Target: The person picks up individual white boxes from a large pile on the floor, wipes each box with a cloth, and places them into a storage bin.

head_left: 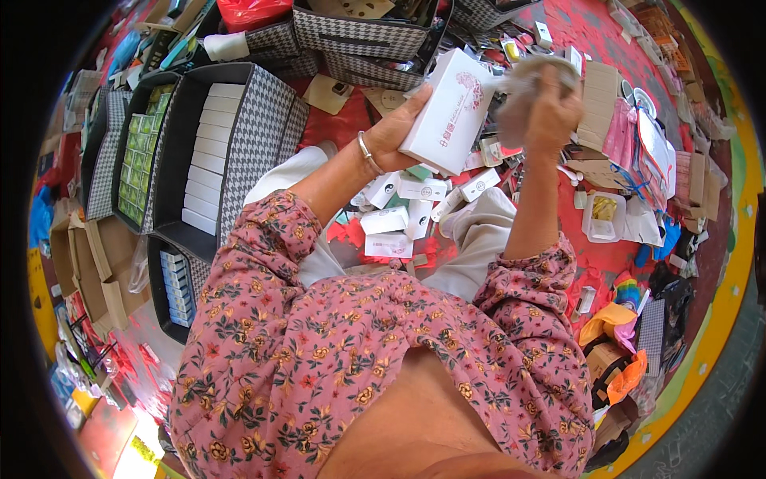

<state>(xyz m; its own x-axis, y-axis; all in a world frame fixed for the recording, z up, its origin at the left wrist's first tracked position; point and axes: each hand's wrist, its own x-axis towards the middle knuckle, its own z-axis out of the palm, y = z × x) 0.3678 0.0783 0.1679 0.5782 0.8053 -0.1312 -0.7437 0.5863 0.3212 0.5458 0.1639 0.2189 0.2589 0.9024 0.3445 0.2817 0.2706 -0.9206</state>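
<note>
My right hand (pixel 550 112) is motion-blurred, so the pale crumpled thing (pixel 523 76) it grips can't be identified; my fingers hide its lower part.

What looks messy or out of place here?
Small white boxes lie tumbled at odd angles on the red floor, unlike the white boxes stacked neatly in the checked bin. The left hand holds a white box.

White box (pixel 448 112) (pink motif) held up, tilted.
</note>
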